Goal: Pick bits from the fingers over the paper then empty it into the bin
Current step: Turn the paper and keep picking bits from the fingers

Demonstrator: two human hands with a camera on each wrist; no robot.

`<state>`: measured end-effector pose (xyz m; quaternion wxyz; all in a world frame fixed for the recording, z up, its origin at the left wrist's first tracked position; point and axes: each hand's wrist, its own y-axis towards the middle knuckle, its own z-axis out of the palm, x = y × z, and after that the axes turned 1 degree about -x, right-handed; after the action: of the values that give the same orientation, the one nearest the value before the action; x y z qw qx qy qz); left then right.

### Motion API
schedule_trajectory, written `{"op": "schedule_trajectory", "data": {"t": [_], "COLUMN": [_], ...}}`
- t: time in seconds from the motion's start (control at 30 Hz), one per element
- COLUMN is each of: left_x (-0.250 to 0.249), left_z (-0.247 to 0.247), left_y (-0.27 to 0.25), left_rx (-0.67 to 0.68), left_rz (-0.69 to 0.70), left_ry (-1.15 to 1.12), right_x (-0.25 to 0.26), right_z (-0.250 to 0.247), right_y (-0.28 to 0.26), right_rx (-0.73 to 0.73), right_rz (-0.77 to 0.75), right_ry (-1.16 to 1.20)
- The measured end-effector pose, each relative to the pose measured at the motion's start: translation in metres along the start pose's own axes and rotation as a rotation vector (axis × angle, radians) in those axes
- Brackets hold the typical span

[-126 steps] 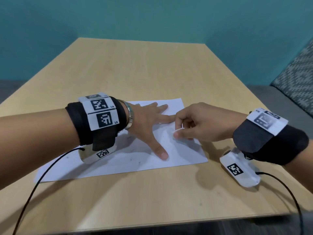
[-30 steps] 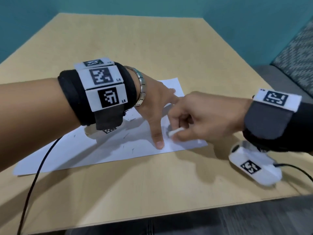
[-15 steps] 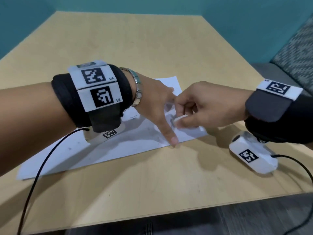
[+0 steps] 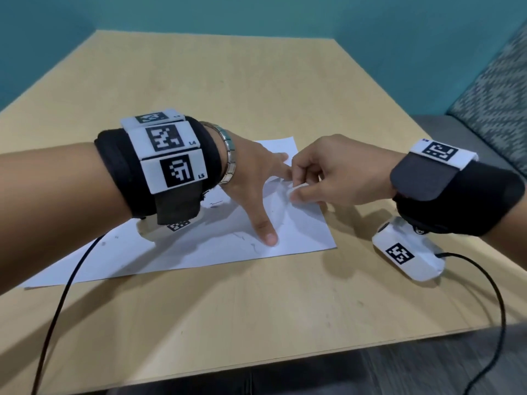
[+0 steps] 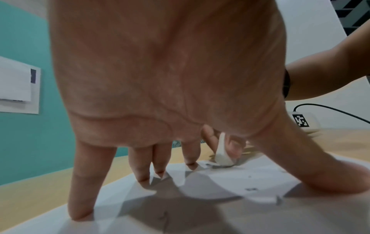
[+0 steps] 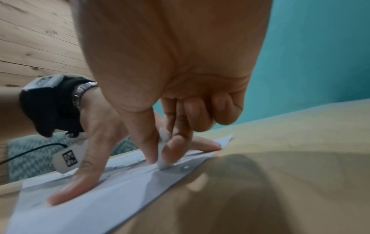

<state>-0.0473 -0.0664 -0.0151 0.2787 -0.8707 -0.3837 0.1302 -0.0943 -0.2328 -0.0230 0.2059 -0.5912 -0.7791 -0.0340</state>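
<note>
Picking bits over the paper, bin not in sight

My left hand [image 4: 251, 178] lies spread, fingertips pressing the paper [image 4: 176, 252] on the table [image 4: 256, 81]. Just beyond its thumb, my right hand [image 4: 328, 172] pinches a small white piece [image 4: 295, 192] beside the left forefinger. Dark specks [image 4: 242, 238] lie loose on the sheet; next I must lift it level, I judge.

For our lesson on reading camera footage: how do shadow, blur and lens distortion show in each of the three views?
Head view: sharp; the left hand casts a soft shadow on the paper; table edges splay. Left wrist view: palm looms huge, paper beneath it shaded grey. Right wrist view: right hand pinching a white piece; foreground table smeared, heavily shadowed.
</note>
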Motion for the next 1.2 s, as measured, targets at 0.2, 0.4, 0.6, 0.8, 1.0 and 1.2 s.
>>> {"op": "schedule_trajectory", "data": {"t": [0.2, 0.4, 0.6, 0.8, 1.0, 1.2], "left_x": [-0.008, -0.008, -0.013, -0.015, -0.016, -0.017], "left_z": [-0.005, -0.006, -0.001, -0.002, -0.002, -0.002], "left_y": [-0.001, 0.004, 0.0, 0.0, -0.001, -0.002], "left_rx": [-0.003, -0.024, -0.098, -0.081, -0.07, -0.064], "left_rz": [-0.027, -0.028, -0.029, -0.049, -0.04, -0.043], "left_ry": [-0.003, -0.049, -0.065, -0.016, 0.016, 0.021], "right_x": [0.011, 0.001, 0.001, 0.001, 0.005, 0.003], "right_z": [0.001, 0.003, 0.005, -0.003, 0.009, 0.009], "right_y": [-0.001, 0.0, -0.005, 0.0, -0.009, -0.011], "right_rx": [0.177, 0.068, 0.066, 0.075, 0.151, 0.102], "right_rz": [-0.067, -0.038, -0.05, -0.019, -0.085, -0.102], "right_ry": [-0.048, -0.011, 0.05, -0.012, 0.05, 0.036]}}
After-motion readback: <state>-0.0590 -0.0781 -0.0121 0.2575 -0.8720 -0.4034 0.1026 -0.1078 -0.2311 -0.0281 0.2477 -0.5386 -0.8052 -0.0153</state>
